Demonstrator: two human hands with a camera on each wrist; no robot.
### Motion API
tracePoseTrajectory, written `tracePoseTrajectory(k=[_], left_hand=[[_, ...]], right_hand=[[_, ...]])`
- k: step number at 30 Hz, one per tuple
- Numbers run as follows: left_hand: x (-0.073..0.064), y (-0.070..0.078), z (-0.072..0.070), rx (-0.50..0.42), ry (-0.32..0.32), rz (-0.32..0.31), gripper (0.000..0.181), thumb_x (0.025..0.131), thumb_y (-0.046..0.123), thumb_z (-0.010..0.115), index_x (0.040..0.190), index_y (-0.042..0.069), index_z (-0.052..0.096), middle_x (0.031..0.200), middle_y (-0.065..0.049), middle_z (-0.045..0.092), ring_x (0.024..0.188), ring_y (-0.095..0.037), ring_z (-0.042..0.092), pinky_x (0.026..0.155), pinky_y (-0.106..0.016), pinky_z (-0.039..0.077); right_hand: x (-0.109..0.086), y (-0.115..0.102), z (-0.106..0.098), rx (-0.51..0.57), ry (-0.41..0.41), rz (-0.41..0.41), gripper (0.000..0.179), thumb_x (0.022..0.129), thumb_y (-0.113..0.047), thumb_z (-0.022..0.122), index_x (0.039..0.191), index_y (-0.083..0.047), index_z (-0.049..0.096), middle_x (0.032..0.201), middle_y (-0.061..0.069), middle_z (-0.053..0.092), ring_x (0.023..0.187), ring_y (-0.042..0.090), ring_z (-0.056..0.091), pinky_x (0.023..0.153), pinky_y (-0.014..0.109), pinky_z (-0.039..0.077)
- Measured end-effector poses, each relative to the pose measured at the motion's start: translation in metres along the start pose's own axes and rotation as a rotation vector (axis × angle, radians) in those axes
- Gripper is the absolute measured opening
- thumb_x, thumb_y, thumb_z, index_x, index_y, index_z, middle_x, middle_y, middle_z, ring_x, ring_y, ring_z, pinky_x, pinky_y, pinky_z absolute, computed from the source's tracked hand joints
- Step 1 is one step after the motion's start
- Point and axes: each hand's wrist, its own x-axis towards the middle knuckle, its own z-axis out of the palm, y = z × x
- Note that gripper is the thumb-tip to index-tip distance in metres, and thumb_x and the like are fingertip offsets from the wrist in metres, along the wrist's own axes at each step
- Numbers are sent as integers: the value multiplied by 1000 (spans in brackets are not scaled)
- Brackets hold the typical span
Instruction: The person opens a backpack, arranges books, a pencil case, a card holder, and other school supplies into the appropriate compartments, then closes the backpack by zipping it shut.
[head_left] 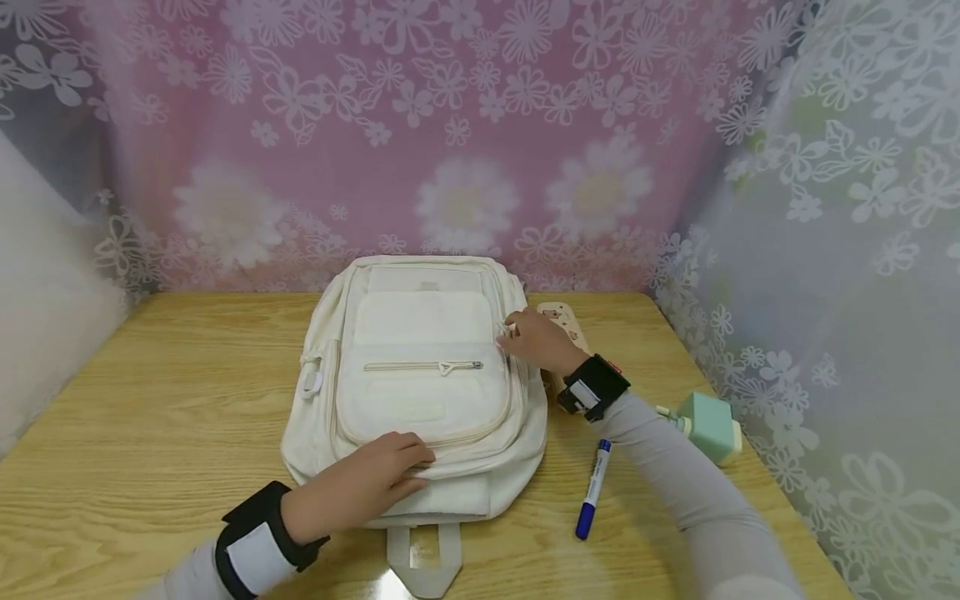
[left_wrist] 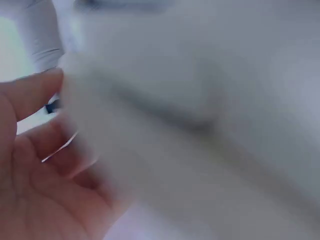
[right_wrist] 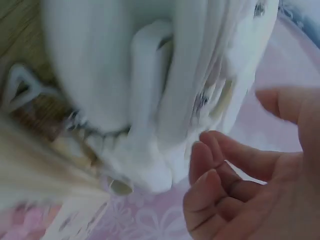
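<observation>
A cream backpack (head_left: 420, 321) lies on the table, its front pocket with a short zipper (head_left: 423, 366) facing up and its top loop (head_left: 427, 581) toward me. My left hand (head_left: 360, 487) grips the near edge of the bag. In the left wrist view the thumb (left_wrist: 37, 92) lies on one side of the blurred fabric and the fingers curl on the other. By the bag's right side is my right hand (head_left: 546, 340), near the side zipper. The right wrist view shows its thumb apart from the bent fingers (right_wrist: 207, 187), with nothing visible between them.
A blue-capped white marker (head_left: 594, 490) lies right of the bag. Farther right stands a teal and cream box-shaped object (head_left: 708, 427), partly behind the right forearm. Behind the right hand lies a beige patterned case (head_left: 564, 321). Floral curtains (head_left: 465, 150) border the table.
</observation>
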Motion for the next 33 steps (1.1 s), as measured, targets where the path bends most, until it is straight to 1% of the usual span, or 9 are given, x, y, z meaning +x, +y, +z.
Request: tracePoseTrajectory(k=[3,8,12,16,20,22,25,29,33], left_hand=[[10,5,-26,-21,-33,7,21,96,22,54,110,12,65,102,2,62,92,-9,60,77,-23,51],[42,3,-73,-16,8,-31,19,97,20,52,107,14,67,99,3,64,89,-8,61,76,-26,51],[78,-16,-88,-43,-33,-54,19,98,21,49,103,15,67,93,3,66,82,-8,59,75,-29,49],[113,-37,-84,-20,-87,-49,22,99,19,48,101,11,68,92,-4,68,75,-11,59,75,-31,48],[145,-52,-75,35,-123,-44,25,99,17,48,106,5,68,101,-9,69,86,-16,63,83,-34,50],[161,-56,-70,57,-134,-41,26,99,17,48,108,4,68,104,-9,68,91,-18,64,86,-35,50],[182,-60,-63,78,-127,-38,26,98,15,48,111,3,67,106,-11,67,96,-22,63,89,-35,49],[203,-61,-53,100,-120,-37,25,97,12,48,113,2,65,109,-14,66,101,-25,61,92,-36,48],[216,-63,-35,202,-183,-37,30,97,8,46,123,10,61,123,-11,60,111,-27,58,93,-37,48]], right_hand=[[4,-7,3,17,-56,18,41,95,-29,51,125,0,48,101,12,52,76,19,52,63,28,42],[9,-8,5,72,-93,-15,26,96,-18,51,114,2,46,85,11,50,64,17,44,58,26,35],[12,-4,6,94,-82,-14,18,97,-14,50,108,0,47,92,13,55,68,17,48,61,26,38],[12,-2,8,125,-85,7,18,98,-13,46,110,0,47,86,10,54,63,16,45,59,25,37],[12,-2,10,167,-101,43,22,95,-9,44,115,1,45,73,5,45,56,15,37,55,26,32],[11,-2,10,173,-100,47,19,94,-9,45,110,-1,47,71,3,42,56,14,37,55,25,32],[9,-2,9,168,-72,19,9,94,-11,48,94,-2,51,69,3,41,55,14,37,55,24,32],[6,0,5,197,8,19,15,95,-12,51,84,-3,56,70,7,52,56,16,49,54,23,39],[-2,3,0,243,59,66,11,94,-10,53,89,-2,59,81,13,61,63,21,61,54,24,48]])
